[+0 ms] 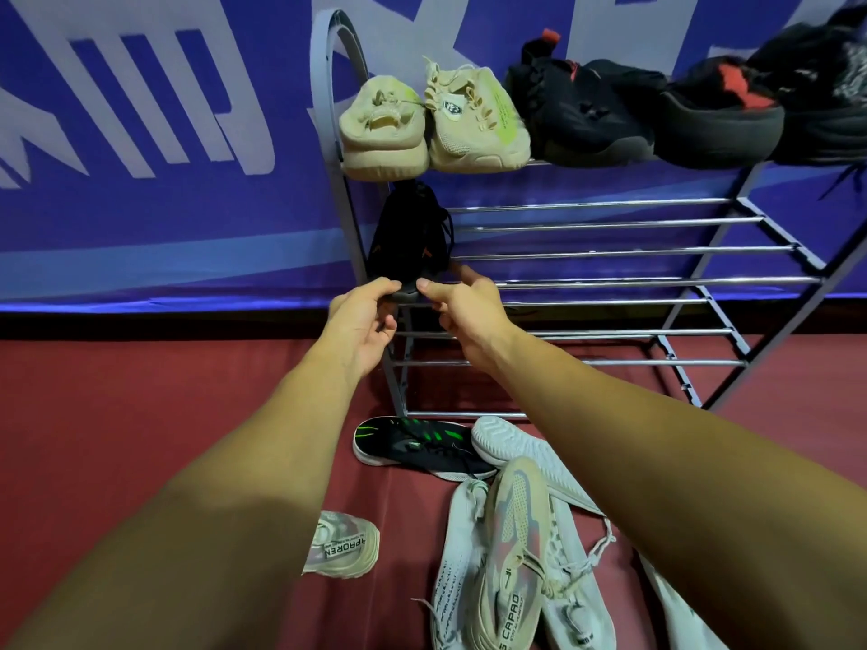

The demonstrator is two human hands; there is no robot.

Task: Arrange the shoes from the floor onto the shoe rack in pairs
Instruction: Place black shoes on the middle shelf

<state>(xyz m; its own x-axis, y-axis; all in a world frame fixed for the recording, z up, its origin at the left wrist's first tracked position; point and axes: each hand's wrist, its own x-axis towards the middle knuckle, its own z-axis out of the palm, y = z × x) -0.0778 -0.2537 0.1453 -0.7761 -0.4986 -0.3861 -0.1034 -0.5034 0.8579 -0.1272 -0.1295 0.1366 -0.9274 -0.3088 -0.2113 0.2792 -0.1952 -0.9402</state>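
Head view: L hand & R hand each pinch heel of black shoe, toe-in at far-left end of rack, 2nd shelf. Prob. leaving room beside for its mate; green-striped shoe on near floor.

Top shelf of shoe rack full: beige pair, then black shoes. Second-shelf rails free right of the black shoe at left end. In front, floor cluttered with loose shoes.

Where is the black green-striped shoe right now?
Head view, centre: the black green-striped shoe lies on the floor in front of the rack, with a white shoe at its right.
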